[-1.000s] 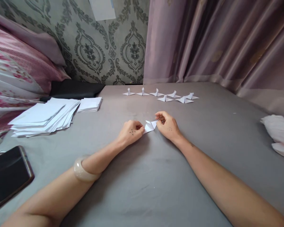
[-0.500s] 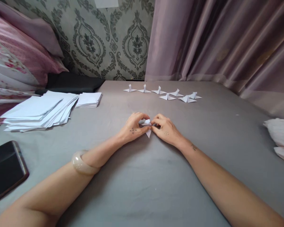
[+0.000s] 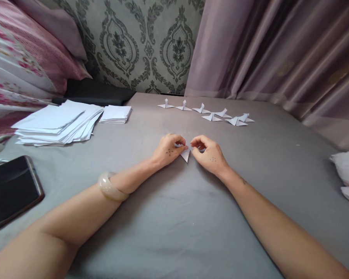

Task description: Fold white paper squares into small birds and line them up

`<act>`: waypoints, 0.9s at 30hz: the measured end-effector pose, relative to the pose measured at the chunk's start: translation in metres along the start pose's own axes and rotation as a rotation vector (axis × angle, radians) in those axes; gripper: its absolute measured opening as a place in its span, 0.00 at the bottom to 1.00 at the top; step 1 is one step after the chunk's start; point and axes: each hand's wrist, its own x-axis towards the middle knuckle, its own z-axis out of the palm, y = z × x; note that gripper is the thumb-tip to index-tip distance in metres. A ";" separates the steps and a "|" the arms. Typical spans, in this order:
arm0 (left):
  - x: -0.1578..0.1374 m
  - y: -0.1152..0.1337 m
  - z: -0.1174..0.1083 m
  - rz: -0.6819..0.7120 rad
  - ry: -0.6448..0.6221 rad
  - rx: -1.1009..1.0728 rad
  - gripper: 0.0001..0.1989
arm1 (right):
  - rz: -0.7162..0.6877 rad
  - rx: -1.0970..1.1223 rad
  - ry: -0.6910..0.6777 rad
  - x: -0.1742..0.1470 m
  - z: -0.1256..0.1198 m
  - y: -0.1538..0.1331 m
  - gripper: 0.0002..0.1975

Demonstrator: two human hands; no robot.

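Head cam, frame-ctr: pinching folded paper (image 3: pixel 186 155) w/ L hand (image 3: pixel 168 149), R hand (image 3: pixel 208 154) loose nearby; prob. shaping, next needing R pinch.

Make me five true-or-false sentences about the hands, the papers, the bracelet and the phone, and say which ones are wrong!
1. The left hand holds a small, white, folded piece of paper in its fingers. True.
2. A shiny, cream-coloured, round bangle is on the right forearm. False: it is on the left forearm.
3. Seven white folded-paper shapes stand beyond the hands. True.
4. A black, rectangular phone lies on the large white paper stack. False: it lies apart from that stack, nearer the person.
5. The small white paper stack is right of the large one. True.
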 end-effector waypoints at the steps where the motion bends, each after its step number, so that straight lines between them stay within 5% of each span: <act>1: 0.000 0.000 0.000 -0.001 0.002 0.011 0.04 | 0.001 0.002 -0.008 0.000 0.001 -0.001 0.08; 27: 0.002 0.001 0.001 0.026 -0.024 0.051 0.05 | 0.090 0.010 -0.066 0.001 0.005 -0.002 0.07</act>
